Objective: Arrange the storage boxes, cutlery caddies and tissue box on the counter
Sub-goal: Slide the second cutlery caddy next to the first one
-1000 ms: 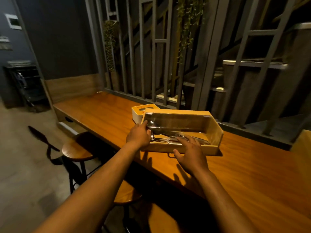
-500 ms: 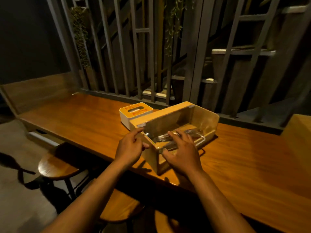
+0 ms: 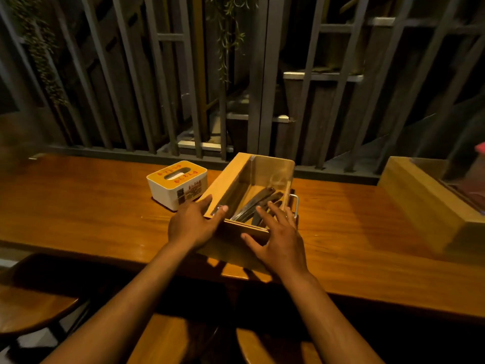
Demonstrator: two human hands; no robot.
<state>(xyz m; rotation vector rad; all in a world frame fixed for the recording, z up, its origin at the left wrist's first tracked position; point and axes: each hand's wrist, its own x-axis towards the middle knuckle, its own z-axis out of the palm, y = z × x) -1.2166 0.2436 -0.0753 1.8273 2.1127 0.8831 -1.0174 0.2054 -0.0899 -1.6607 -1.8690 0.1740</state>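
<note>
A wooden cutlery caddy (image 3: pixel 231 177) with a clear far wall and a metal side handle stands on the wooden counter (image 3: pixel 78 206), its short end towards me. Metal cutlery (image 3: pixel 258 200) lies inside it. My left hand (image 3: pixel 191 224) holds the caddy's near left corner, thumb over the rim and fingers along the outer wall. My right hand (image 3: pixel 280 237) rests over the near right edge with fingers spread and thumb against the front wall. A white tissue box (image 3: pixel 178 185) with an orange top sits just left of the caddy, a small gap apart.
A second, larger wooden box (image 3: pixel 425 203) sits on the counter at the far right. A grey metal grille (image 3: pixel 168 74) with hanging plants runs along the counter's back edge. Round wooden stools (image 3: pixel 31 308) stand below the front edge.
The caddy has turned from lying lengthwise along the counter to pointing its short end at me. Both hands stayed on it while it turned. My view has swung to the right.
</note>
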